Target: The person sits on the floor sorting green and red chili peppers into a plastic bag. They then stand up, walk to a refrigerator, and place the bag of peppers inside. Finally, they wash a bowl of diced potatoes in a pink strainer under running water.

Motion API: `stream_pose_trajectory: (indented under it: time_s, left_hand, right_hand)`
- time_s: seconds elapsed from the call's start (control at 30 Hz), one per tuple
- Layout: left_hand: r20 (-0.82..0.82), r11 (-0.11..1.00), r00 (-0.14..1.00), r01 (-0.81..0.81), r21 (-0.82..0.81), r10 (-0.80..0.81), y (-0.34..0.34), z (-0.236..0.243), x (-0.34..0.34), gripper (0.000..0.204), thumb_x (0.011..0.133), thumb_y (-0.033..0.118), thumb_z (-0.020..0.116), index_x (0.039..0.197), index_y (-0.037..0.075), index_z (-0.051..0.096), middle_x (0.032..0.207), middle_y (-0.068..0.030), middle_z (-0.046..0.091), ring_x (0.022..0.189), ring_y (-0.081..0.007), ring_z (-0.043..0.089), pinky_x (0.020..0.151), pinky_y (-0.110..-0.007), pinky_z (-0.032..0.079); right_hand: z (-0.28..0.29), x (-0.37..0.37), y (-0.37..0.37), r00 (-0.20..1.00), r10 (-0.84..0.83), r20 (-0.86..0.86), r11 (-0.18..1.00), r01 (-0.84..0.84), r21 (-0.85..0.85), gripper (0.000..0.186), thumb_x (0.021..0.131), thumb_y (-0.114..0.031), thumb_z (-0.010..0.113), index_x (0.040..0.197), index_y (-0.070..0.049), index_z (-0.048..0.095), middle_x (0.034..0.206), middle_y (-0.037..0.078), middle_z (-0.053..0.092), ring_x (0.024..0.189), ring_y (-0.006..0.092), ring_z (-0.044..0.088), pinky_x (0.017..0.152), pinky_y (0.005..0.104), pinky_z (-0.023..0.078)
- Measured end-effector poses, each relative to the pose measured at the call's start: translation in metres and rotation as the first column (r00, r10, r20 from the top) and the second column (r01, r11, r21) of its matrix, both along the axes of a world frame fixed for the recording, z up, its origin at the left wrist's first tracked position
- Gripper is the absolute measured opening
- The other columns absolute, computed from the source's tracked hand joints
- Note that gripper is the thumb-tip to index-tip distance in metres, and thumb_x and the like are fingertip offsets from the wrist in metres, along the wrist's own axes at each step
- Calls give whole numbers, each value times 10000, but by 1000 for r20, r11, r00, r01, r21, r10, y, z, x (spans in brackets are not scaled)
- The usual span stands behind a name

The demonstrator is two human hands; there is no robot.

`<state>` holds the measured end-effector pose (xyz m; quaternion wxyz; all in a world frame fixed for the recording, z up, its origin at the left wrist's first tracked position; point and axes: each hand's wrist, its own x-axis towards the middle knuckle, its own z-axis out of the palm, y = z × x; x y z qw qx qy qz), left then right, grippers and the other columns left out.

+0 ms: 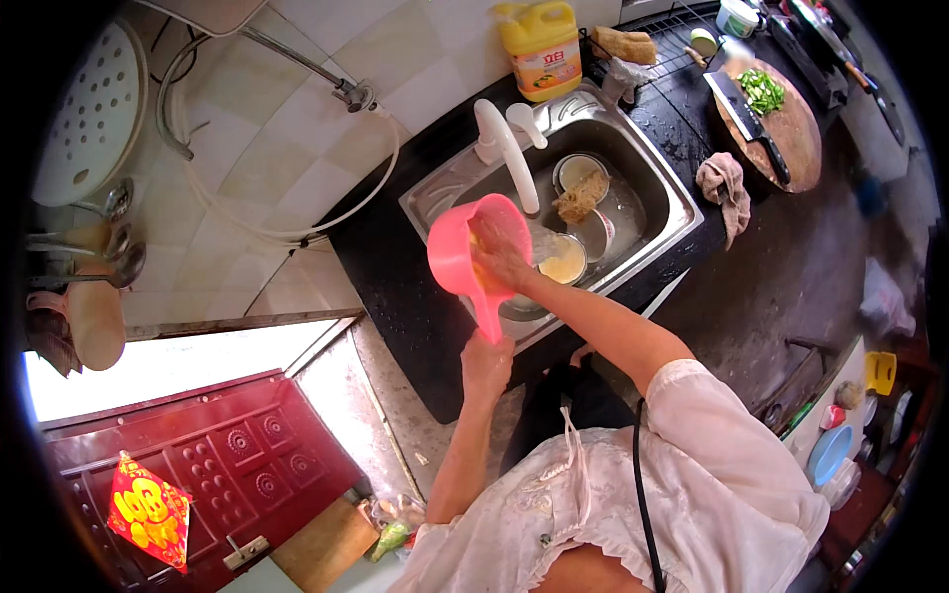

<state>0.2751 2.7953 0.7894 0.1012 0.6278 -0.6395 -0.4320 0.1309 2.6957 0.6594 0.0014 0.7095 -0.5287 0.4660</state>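
Note:
A pink plastic scoop with a handle (457,247) is held over the near edge of a steel sink (672,190). My left hand (486,364) grips the scoop's handle from below. My right hand (501,255) is inside the scoop's bowl, fingers bent against its inner wall, pressing what may be a yellowish cloth or sponge. A white tap (506,148) rises just behind the scoop. In the sink lie a bowl of yellowish liquid (563,261), a brown scouring pad (580,195) and other dishes.
A yellow detergent bottle (541,47) stands behind the sink. To the right lie a rag (726,184) and a round wooden board (791,128) with a cleaver and chopped greens. A dark wet counter (395,247) surrounds the sink. A red door (208,465) is at lower left.

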Motion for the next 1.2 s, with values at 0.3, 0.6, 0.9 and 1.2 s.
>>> stream_pose_trajectory:
  time_s: [0.3,0.6,0.9,1.2]
  left_hand:
    - [261,992,961,108,-66,-87,1,29,-16,298,773,232,567,943,-11,588,869,-281,634,893,-475,591,767,-483,480]
    - [443,981,882,194,-30,-160,-1,53,-41,305,818,235,594,1006,4,533,869,-311,621,867,-459,610,769,-527,481]
    - [-356,600,765,-50,798,537,-27,-6,-35,207,863,188,602,749,97,454,546,13,390,381,-78,339,343,-249,277]
    - [-379,552,728,0,834,572,-22,-13,-56,214,848,126,597,709,106,435,560,9,410,375,-86,326,346,-243,245]
  right_hand:
    - [-52,7,-7,974,-121,189,961,67,268,480,815,-202,565,1270,-80,472,1406,222,342,1306,433,306,1074,490,279]
    - [-69,2,-6,939,-235,252,952,170,255,482,822,-184,556,1284,-76,477,1357,212,421,1278,388,383,1053,452,332]
    - [21,-101,-8,688,-193,700,908,-145,393,323,868,-167,581,1171,-57,567,1227,90,529,1130,218,514,918,346,442]
    - [74,-159,-51,-336,-290,896,931,-315,183,480,916,-127,502,1340,17,331,1182,131,539,1142,237,509,976,319,407]
